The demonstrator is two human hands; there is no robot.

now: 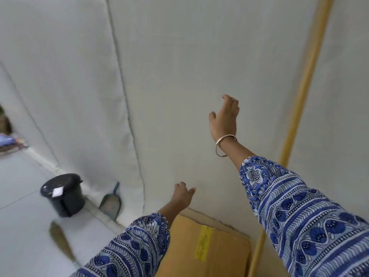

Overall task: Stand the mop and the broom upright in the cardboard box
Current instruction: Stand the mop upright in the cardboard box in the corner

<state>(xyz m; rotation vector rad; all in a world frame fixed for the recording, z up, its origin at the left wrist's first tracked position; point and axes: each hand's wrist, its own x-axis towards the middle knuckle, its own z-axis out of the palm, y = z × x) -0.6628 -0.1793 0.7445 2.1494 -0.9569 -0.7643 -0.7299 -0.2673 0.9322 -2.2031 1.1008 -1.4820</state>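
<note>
A cardboard box (pixel 201 248) with yellow tape stands against the white wall at the bottom centre. A long yellow pole (pixel 305 80), a mop or broom handle, leans against the wall to the right of the box; its lower end is hidden beside the box. A grass broom (pixel 60 242) lies on the floor at the lower left. My left hand (pixel 182 194) hovers above the box's far edge, fingers loosely spread, holding nothing. My right hand (pixel 224 116) is raised in front of the wall, left of the pole, fingers apart and empty.
A black lidded bin (pixel 62 194) stands on the floor by the wall at left. A teal dustpan (pixel 110 202) leans against the wall beside it. Some cloth-like clutter (pixel 8 140) lies at the far left edge.
</note>
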